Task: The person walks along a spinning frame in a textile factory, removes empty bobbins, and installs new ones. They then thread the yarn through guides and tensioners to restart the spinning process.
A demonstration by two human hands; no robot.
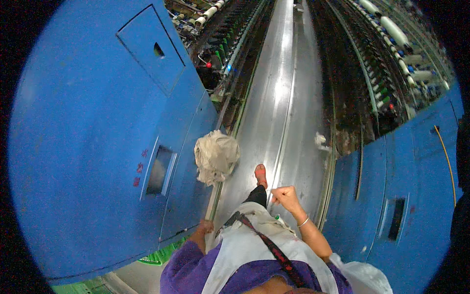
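My right hand (286, 197) is in front of my body with its fingers curled into a fist. The inside of the fist is hidden, and a bangle circles the wrist. My left hand (205, 226) hangs low at my left side, near the blue cabinet. It is small and blurred, so its fingers do not show clearly. Ahead of it, a crumpled beige cloth bundle (217, 156) sits beside the cabinet at the aisle's left edge. Neither hand touches the bundle. Over my purple sleeves I wear a pale apron (298, 242) with a dark patterned strap across it.
A blue machine cabinet (98, 137) stands close on the left, another blue cabinet (372, 191) on the right. Between rows of spinning machinery with white bobbins (394, 32) runs a shiny grey aisle (279, 88). White fluff (320, 140) lies at its right side. My sandalled foot (261, 174) is forward.
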